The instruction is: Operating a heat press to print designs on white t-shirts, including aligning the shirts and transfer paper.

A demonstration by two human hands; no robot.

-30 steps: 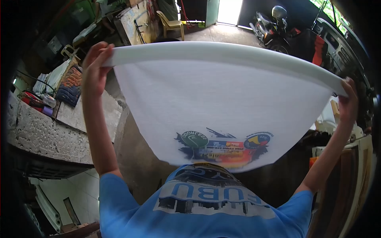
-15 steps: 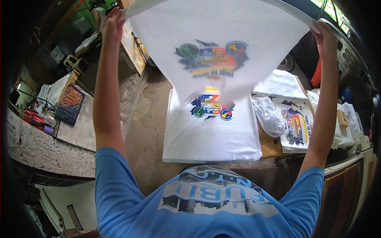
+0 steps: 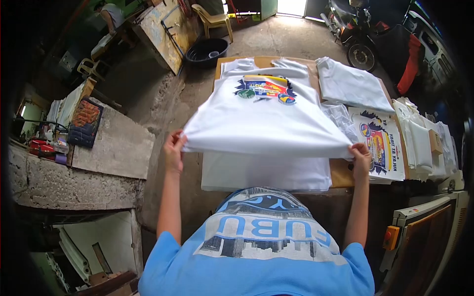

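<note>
A white printed shirt (image 3: 261, 123) stretches between my two hands, its near hem raised above a stack of white shirts (image 3: 266, 172). My left hand (image 3: 174, 147) pinches the hem's left corner. The right corner is gripped by my right hand (image 3: 360, 157). On the far part of the shirt a colourful print (image 3: 266, 88) faces up, with a round green badge and a blue, red and yellow one. The shirt's far end lies over the stack, where sleeveless shoulder parts show.
The stack rests on a brown board (image 3: 341, 173). To the right are a folded white cloth (image 3: 353, 84), a crumpled clear plastic bag (image 3: 338, 116) and printed sheets or shirts (image 3: 379, 143). Farther off stand a black basin (image 3: 206, 52), a plastic chair (image 3: 212, 22) and a motorcycle (image 3: 358, 49). Another person (image 3: 111, 19) is far left.
Both hands have come down and toward me from overhead, bringing the shirt's hem low over the stack. The shirt now lies spread out, its print facing up.
</note>
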